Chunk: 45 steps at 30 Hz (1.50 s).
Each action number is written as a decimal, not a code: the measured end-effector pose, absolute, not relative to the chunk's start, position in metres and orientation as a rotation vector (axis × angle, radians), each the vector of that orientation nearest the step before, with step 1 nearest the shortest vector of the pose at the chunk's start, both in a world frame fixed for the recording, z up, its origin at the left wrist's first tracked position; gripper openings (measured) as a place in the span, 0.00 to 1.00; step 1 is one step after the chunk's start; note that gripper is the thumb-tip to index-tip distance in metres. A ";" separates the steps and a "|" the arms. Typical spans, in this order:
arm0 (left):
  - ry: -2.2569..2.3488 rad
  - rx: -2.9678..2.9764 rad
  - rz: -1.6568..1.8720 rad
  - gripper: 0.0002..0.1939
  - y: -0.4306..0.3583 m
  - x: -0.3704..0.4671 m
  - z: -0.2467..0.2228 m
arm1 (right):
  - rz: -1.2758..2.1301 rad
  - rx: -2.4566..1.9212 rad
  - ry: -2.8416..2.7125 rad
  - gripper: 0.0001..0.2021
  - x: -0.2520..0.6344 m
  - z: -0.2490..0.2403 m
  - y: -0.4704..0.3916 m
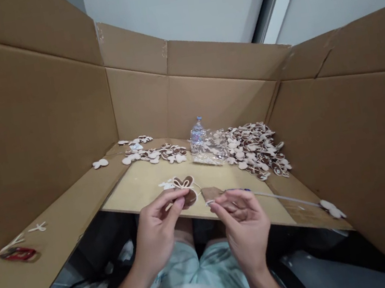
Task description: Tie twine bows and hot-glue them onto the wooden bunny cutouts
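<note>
My left hand pinches a brown rabbit-shaped piece with a cream edge and a cream bow, above the front of the pale board. To its right, my right hand is closed, thumb and fingertips together on a thin white strand that is small and hard to make out. A fine cord shows between the piece and the right hand. Just behind the left hand's piece lie small white bits on the board. Under the right hand is a brown flat patch, partly covered.
A big pile of brown and white pieces lies at the back right, beside a clear plastic bag and a bottle. More pieces lie back left. A red tool rests far left. Cardboard walls surround the table.
</note>
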State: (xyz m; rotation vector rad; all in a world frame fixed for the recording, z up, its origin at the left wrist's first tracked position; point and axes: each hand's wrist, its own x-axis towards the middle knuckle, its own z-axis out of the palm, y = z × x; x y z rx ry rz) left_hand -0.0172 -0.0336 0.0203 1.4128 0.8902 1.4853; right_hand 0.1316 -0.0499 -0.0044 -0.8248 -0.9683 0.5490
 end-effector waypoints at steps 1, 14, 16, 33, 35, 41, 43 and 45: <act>0.885 1.435 1.492 0.08 -0.035 -0.017 0.021 | 0.552 -0.822 -0.988 0.13 0.130 -0.002 -0.052; 0.843 1.442 1.478 0.09 -0.043 -0.011 0.024 | 0.540 -0.746 -1.022 0.10 0.116 -0.001 -0.058; 0.848 1.447 1.486 0.09 -0.043 -0.011 0.023 | 0.524 -0.758 -1.024 0.10 0.116 0.000 -0.058; 0.810 1.511 1.469 0.07 -0.044 -0.011 0.023 | 0.536 -0.798 -1.024 0.10 0.117 -0.004 -0.060; 0.804 1.506 1.459 0.07 -0.044 -0.012 0.022 | 0.556 -0.799 -1.013 0.10 0.118 -0.003 -0.060; 0.766 1.395 1.376 0.05 -0.042 -0.015 0.020 | 0.665 -0.861 -0.977 0.13 0.123 0.001 -0.058; 0.744 1.377 1.332 0.05 -0.041 -0.016 0.020 | 0.786 -0.835 -0.971 0.14 0.126 0.000 -0.056; 0.720 1.374 1.290 0.04 -0.039 -0.016 0.019 | 0.924 -0.771 -0.961 0.15 0.129 -0.001 -0.053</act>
